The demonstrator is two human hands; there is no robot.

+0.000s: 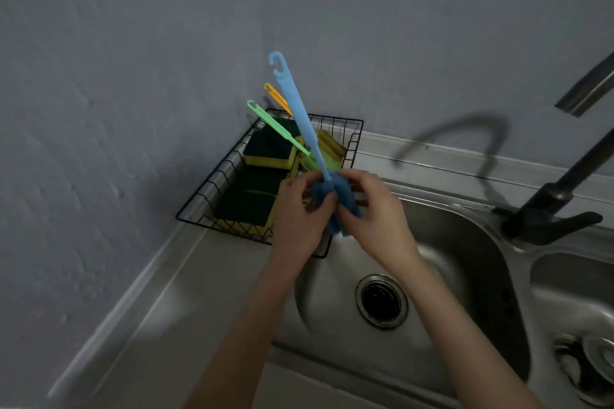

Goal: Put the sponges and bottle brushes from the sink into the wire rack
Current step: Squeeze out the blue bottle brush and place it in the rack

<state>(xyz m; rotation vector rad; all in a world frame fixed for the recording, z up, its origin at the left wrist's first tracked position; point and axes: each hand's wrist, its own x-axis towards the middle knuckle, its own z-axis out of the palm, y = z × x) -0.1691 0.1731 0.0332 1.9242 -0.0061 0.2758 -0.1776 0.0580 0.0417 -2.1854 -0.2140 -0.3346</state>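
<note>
Both hands hold the blue bottle brush (pixel 300 116) by its sponge head, its long handle pointing up and away. My left hand (pixel 300 212) grips the head from the left and my right hand (pixel 372 209) from the right, just above the near right corner of the black wire rack (pixel 212 186). Inside the rack lie several yellow sponges with dark green pads (pixel 269 143), plus a green bottle brush (pixel 275 128) and an orange bottle brush (pixel 277 96) leaning with handles up. The sink basin (pixel 458 242) below my hands holds nothing that I can see.
The rack stands on the steel drainboard (pixel 186 302) in the corner against the grey wall. A drain (pixel 382 300) sits in the basin floor. A dark faucet (pixel 558 206) rises at the right, with a second basin (pixel 571 292) beyond it.
</note>
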